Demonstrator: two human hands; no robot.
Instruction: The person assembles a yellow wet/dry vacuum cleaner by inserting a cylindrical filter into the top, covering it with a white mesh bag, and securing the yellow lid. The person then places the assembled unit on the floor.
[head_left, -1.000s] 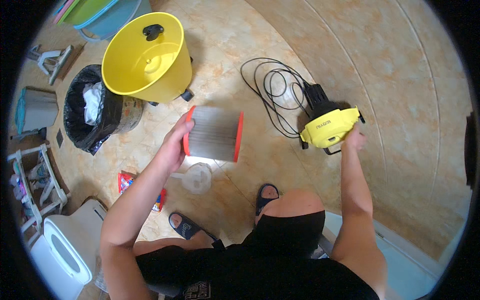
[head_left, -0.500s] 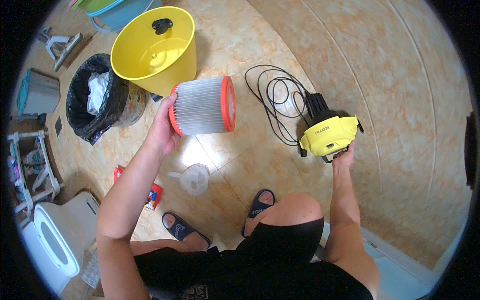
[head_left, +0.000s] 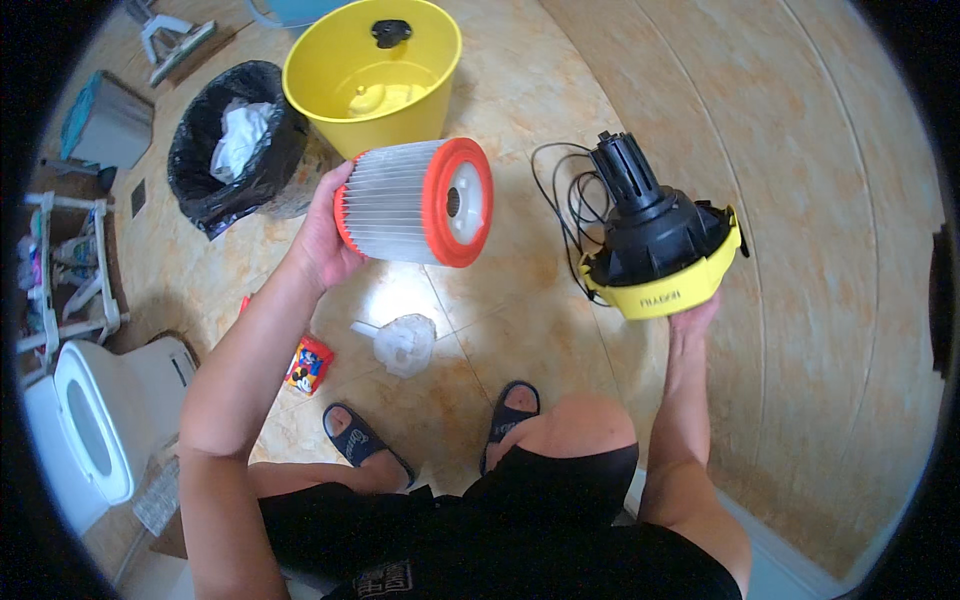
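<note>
Just this side of the yellow bucket (head_left: 400,132), I see the left hand (head_left: 332,235) wrapped around one red-rimmed end of a pleated filter (head_left: 395,205), its other end turned to the right. Well to the right of the bucket, the right hand (head_left: 697,318) grips the yellow-and-black vacuum top (head_left: 645,240) from the near side; its fingers are mostly hidden from me. A black cord (head_left: 572,195) lies looped between that top and the bucket. The floor (head_left: 500,300) looks glossy to me, mottled tan tile, and a tan wall (head_left: 700,100) rises far right of the bucket. Nearer than the bucket lie a whitish plastic bag (head_left: 405,345) and a red packet (head_left: 310,365). Just left of the bucket stands a bin (head_left: 190,165) with a black liner; farther left I make out a mop (head_left: 185,50), a grey bin (head_left: 125,125), a white rack (head_left: 48,270) and, nearer, a toilet (head_left: 95,420).
</note>
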